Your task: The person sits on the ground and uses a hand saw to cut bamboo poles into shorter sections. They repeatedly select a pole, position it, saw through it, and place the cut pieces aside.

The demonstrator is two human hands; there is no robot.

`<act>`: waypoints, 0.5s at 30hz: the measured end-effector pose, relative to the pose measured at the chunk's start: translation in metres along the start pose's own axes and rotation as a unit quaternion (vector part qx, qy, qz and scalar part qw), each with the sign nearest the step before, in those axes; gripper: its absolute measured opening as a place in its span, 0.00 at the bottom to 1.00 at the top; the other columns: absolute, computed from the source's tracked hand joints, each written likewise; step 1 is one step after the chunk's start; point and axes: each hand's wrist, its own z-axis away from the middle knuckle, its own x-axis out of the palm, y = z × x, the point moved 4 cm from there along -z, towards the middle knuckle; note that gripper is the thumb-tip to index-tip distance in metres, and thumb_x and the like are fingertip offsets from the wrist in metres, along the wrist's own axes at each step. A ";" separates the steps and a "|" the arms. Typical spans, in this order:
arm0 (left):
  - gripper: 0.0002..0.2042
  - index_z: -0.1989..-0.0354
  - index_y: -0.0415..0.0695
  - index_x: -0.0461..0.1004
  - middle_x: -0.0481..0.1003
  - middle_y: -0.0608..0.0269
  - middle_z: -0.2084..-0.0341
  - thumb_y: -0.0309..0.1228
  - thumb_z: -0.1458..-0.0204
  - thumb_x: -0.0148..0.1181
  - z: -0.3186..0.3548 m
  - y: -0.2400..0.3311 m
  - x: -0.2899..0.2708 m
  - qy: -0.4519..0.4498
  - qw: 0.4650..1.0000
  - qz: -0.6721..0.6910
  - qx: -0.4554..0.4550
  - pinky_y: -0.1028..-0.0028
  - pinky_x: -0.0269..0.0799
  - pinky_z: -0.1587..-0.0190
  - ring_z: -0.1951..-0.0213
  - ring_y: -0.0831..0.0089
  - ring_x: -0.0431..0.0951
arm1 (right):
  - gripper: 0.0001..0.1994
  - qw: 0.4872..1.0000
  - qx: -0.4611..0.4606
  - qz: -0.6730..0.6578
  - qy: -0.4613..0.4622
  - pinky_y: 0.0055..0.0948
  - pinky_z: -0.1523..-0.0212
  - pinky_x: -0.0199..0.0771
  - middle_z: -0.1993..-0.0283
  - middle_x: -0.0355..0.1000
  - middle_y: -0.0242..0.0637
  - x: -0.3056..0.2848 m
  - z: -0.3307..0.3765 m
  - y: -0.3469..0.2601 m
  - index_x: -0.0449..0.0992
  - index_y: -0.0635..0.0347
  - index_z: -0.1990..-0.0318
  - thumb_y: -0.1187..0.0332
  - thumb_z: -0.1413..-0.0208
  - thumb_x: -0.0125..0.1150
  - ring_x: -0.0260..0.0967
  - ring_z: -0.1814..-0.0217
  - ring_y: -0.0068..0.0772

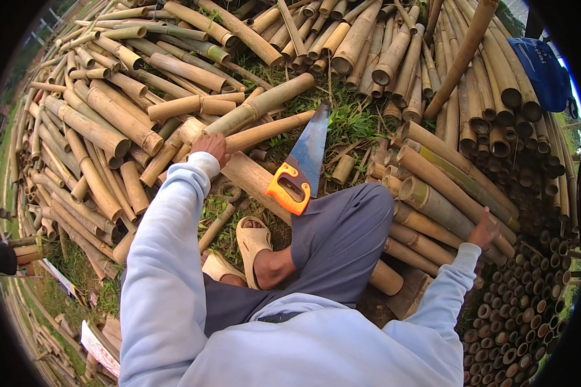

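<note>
Across the person's left, a bamboo pile point(103, 126) sprawls in crossed layers; a stack point(368, 48) covers the far side, and many round ends point(523, 316) crowd the near right. Between them is the person, in a pale blue hoodie point(271, 348) and grey trousers point(342, 238). A blue bag point(539, 74) sits at the far right. Beside the knee, a sloping row of poles point(442, 187) runs toward the right hand. Ahead of the feet lies a thick log point(255, 180), with two poles point(265, 106) reaching away from its far part. The saw point(311, 151) is next to the log, orange handle close to the trousers, blade pointing away. Cream sandals point(255, 248) are below. The left hand point(213, 148) is at the near ends of the two poles, fingers bent; its grip cannot be told. The right hand point(484, 232) rests on the row, fingers partly spread; whether it grasps anything is unclear.
</note>
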 end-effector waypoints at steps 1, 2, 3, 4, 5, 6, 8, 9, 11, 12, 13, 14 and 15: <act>0.25 0.50 0.36 0.74 0.79 0.46 0.52 0.44 0.46 0.69 0.012 -0.018 -0.008 0.005 1.000 -0.005 -0.015 0.61 0.77 0.44 0.50 0.53 0.82 | 0.53 0.999 -0.048 0.013 -0.002 0.47 0.30 0.63 0.24 0.56 0.53 0.012 0.011 -0.009 0.60 0.62 0.26 0.40 0.53 0.76 0.57 0.25 0.52; 0.23 0.55 0.34 0.73 0.79 0.43 0.55 0.42 0.48 0.69 0.021 -0.035 -0.007 0.022 0.999 0.023 -0.012 0.57 0.78 0.48 0.50 0.50 0.81 | 0.52 0.997 -0.066 0.027 -0.013 0.45 0.28 0.60 0.23 0.55 0.54 0.019 0.021 -0.016 0.58 0.64 0.26 0.40 0.50 0.74 0.56 0.24 0.52; 0.24 0.55 0.34 0.73 0.79 0.42 0.56 0.43 0.48 0.69 0.035 -0.052 -0.014 0.038 0.999 0.021 -0.009 0.57 0.78 0.47 0.50 0.49 0.80 | 0.52 0.996 -0.082 0.035 -0.026 0.44 0.25 0.57 0.23 0.54 0.56 0.032 0.037 -0.028 0.56 0.66 0.26 0.41 0.48 0.73 0.54 0.23 0.52; 0.24 0.55 0.33 0.73 0.79 0.42 0.56 0.43 0.48 0.69 0.053 -0.069 -0.020 0.050 0.999 0.016 -0.016 0.57 0.77 0.47 0.50 0.49 0.80 | 0.51 0.995 -0.067 0.043 -0.058 0.43 0.23 0.53 0.22 0.52 0.57 0.038 0.058 -0.046 0.55 0.68 0.25 0.41 0.45 0.71 0.53 0.21 0.52; 0.25 0.55 0.33 0.73 0.78 0.41 0.57 0.43 0.48 0.69 0.065 -0.083 -0.033 0.069 0.997 0.011 -0.019 0.57 0.77 0.47 0.51 0.48 0.80 | 0.50 0.995 -0.088 -0.005 -0.052 0.44 0.23 0.53 0.22 0.52 0.58 0.038 0.064 -0.050 0.54 0.67 0.25 0.41 0.44 0.70 0.54 0.22 0.53; 0.25 0.54 0.32 0.73 0.78 0.41 0.57 0.44 0.48 0.69 0.085 -0.100 -0.041 0.075 0.996 0.029 -0.040 0.56 0.75 0.46 0.51 0.46 0.80 | 0.48 0.993 -0.100 0.002 -0.064 0.45 0.24 0.54 0.23 0.53 0.56 0.038 0.089 -0.074 0.53 0.64 0.24 0.45 0.42 0.70 0.54 0.22 0.53; 0.27 0.54 0.33 0.73 0.79 0.40 0.57 0.47 0.48 0.69 0.111 -0.126 -0.054 0.098 0.989 0.081 -0.076 0.56 0.75 0.45 0.51 0.44 0.80 | 0.41 0.981 -0.187 -0.041 -0.046 0.49 0.25 0.57 0.23 0.55 0.52 0.040 0.109 -0.097 0.55 0.61 0.24 0.52 0.38 0.68 0.57 0.24 0.53; 0.27 0.53 0.34 0.73 0.79 0.40 0.57 0.48 0.48 0.69 0.130 -0.141 -0.055 0.106 0.983 0.110 -0.097 0.55 0.75 0.46 0.52 0.44 0.80 | 0.39 0.977 -0.195 -0.074 -0.053 0.51 0.26 0.58 0.23 0.55 0.50 0.040 0.131 -0.112 0.55 0.60 0.24 0.54 0.36 0.67 0.57 0.24 0.52; 0.31 0.48 0.35 0.76 0.79 0.38 0.53 0.51 0.49 0.70 0.170 -0.167 -0.056 0.084 0.960 0.211 -0.162 0.57 0.74 0.44 0.49 0.45 0.79 | 0.37 0.966 -0.214 -0.116 -0.089 0.52 0.27 0.59 0.23 0.55 0.49 0.048 0.153 -0.121 0.55 0.58 0.24 0.56 0.35 0.65 0.59 0.25 0.51; 0.32 0.47 0.34 0.76 0.79 0.39 0.53 0.50 0.50 0.71 0.193 -0.176 -0.056 0.096 0.942 0.250 -0.203 0.58 0.73 0.43 0.49 0.45 0.79 | 0.37 0.960 -0.223 -0.135 -0.105 0.52 0.27 0.60 0.23 0.55 0.48 0.052 0.163 -0.126 0.55 0.57 0.24 0.56 0.34 0.64 0.59 0.25 0.50; 0.32 0.46 0.34 0.77 0.79 0.39 0.53 0.49 0.51 0.72 0.211 -0.183 -0.051 0.106 0.920 0.292 -0.239 0.58 0.73 0.42 0.48 0.46 0.79 | 0.36 0.957 -0.208 -0.155 -0.131 0.52 0.28 0.60 0.23 0.55 0.48 0.054 0.175 -0.132 0.55 0.57 0.24 0.57 0.34 0.64 0.60 0.25 0.50; 0.33 0.46 0.34 0.78 0.81 0.41 0.54 0.51 0.52 0.73 0.223 -0.191 -0.047 0.117 0.893 0.351 -0.257 0.62 0.75 0.45 0.50 0.52 0.82 | 0.36 0.954 -0.191 -0.174 -0.154 0.52 0.28 0.60 0.23 0.55 0.48 0.052 0.188 -0.139 0.54 0.56 0.24 0.58 0.33 0.63 0.60 0.26 0.50; 0.34 0.47 0.33 0.79 0.81 0.41 0.55 0.51 0.53 0.73 0.234 -0.204 -0.047 0.131 0.869 0.380 -0.287 0.63 0.75 0.46 0.51 0.53 0.82 | 0.35 0.949 -0.174 -0.192 -0.179 0.52 0.28 0.61 0.23 0.55 0.47 0.049 0.201 -0.146 0.54 0.56 0.24 0.58 0.33 0.63 0.61 0.26 0.50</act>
